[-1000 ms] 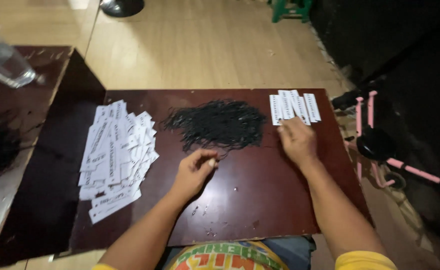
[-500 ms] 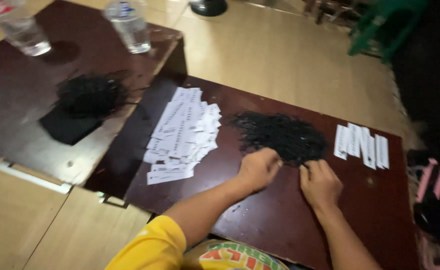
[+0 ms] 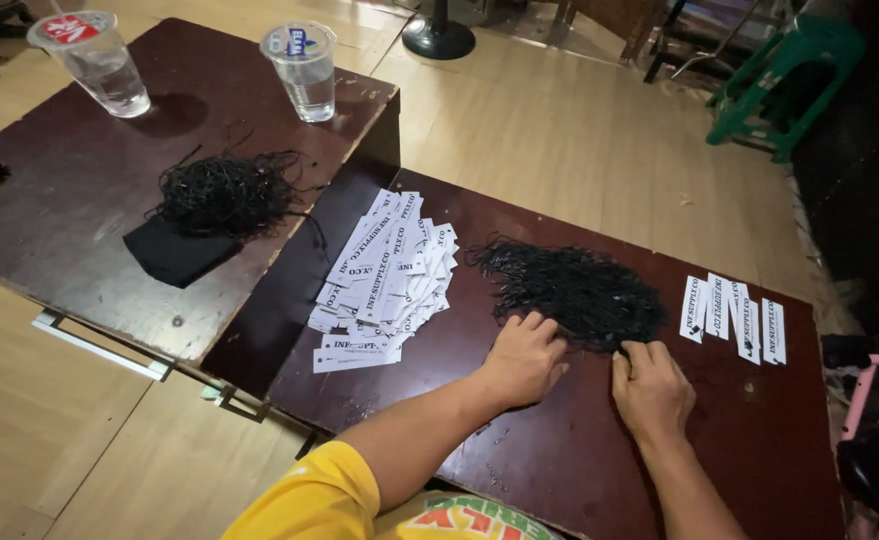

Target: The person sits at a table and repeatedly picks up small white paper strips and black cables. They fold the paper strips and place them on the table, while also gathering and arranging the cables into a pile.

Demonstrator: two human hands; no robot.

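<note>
I see left hand (image 3: 524, 358) curled, fingertips in black string pile (image 3: 574, 292) mid-table; right hand (image 3: 651, 385) pinching pile's near edge; risk: tangled loops lift together, dragging strands onto white tags (image 3: 387, 275).

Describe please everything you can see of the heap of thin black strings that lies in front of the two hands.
The heap of thin black strings is a loose, tangled, flattish mound of fine cords, with stray ends sticking out around its edge. It lies on the dark brown wooden table, between a spread of white paper tags and a short row of them. The left hand and right hand touch its near edge.
</note>
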